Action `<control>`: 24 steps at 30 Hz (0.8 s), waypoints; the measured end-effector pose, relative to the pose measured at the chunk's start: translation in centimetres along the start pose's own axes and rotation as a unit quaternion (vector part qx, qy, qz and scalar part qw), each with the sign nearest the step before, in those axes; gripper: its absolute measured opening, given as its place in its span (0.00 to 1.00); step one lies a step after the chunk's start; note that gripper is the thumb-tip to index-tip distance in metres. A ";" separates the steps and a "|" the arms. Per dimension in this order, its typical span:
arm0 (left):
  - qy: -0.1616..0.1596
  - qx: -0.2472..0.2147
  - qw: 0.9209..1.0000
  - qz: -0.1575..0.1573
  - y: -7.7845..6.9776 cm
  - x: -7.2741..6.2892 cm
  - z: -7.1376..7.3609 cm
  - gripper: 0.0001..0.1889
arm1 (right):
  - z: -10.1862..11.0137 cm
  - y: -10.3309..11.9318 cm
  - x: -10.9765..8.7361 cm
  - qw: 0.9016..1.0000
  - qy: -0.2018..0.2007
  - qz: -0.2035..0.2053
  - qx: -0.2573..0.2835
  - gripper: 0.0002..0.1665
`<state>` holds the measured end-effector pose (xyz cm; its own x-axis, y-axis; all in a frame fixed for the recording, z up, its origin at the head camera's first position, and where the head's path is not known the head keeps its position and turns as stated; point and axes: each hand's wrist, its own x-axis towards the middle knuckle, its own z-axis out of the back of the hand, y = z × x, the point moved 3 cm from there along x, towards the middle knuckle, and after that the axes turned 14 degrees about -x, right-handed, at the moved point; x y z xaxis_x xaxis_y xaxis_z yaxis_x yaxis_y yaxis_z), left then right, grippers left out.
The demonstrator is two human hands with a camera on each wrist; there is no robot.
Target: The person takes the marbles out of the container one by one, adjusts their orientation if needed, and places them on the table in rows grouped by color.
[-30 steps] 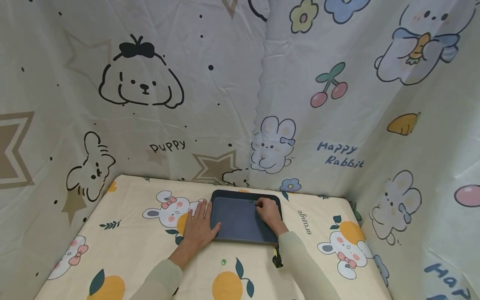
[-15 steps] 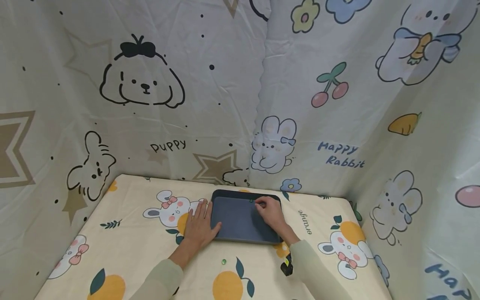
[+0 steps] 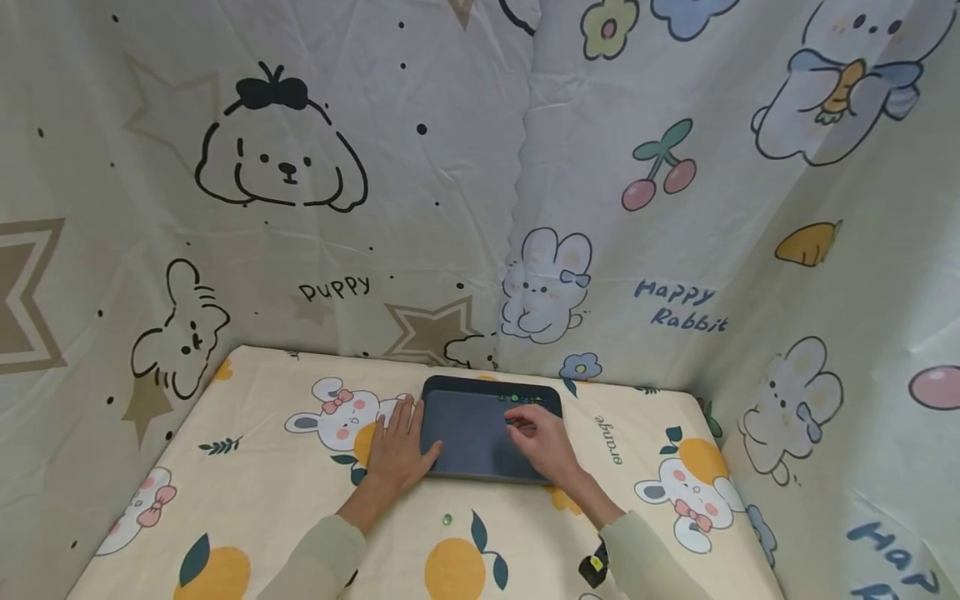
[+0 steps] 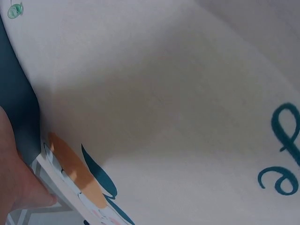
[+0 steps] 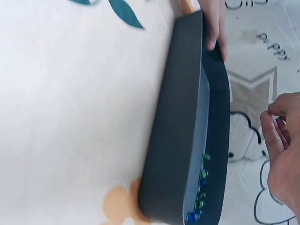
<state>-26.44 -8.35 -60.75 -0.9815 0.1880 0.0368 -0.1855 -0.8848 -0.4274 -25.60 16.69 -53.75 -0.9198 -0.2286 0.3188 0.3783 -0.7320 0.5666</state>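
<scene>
A dark grey rectangular tray (image 3: 468, 433) lies on the patterned cloth in front of me. My left hand (image 3: 397, 454) rests on its left edge, fingers straight and thumb apart. Several green and blue marbles (image 5: 202, 180) sit in a row along the tray's far wall, towards its right corner. My right hand (image 3: 543, 442) hovers over the tray's right part, just short of the marbles. In the right wrist view its fingers are curled, and thumb and index tips meet; whether anything small sits between them is unclear. A lone green marble (image 3: 447, 520) lies on the cloth before the tray.
A small black device (image 3: 594, 567) with a green patch is at my right sleeve. The cloth (image 3: 300, 508), printed with rabbits and oranges, covers the tabletop. Printed fabric walls (image 3: 420, 208) stand close behind and at both sides.
My right hand has drawn back from the tray's far right corner towards me, uncovering the row of marbles. My left hand stays on the tray's edge.
</scene>
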 end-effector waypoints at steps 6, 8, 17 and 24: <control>-0.007 0.000 1.000 -0.003 0.0 0.1 0.2 0.46 | -1.3 3.2 -3.6 0.997 0.061 0.054 0.016 0.11; -0.009 -0.002 1.000 -0.004 0.0 0.1 0.3 0.46 | -2.1 4.2 -4.9 0.993 0.099 0.059 0.030 0.10; -0.017 -0.013 1.000 -0.004 0.0 0.1 0.1 0.45 | -6.3 7.0 -9.5 0.971 0.214 0.098 0.046 0.08; -0.006 -0.012 1.000 0.000 0.1 -0.1 -0.1 0.45 | -8.2 7.3 -10.4 0.961 0.242 0.131 0.011 0.09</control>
<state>-26.39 -8.41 -60.83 -0.9819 0.1830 0.0479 -0.1848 -0.8739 -0.4495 -14.12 8.48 -59.22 -0.7317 -0.6785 0.0653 0.6007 -0.5966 0.5322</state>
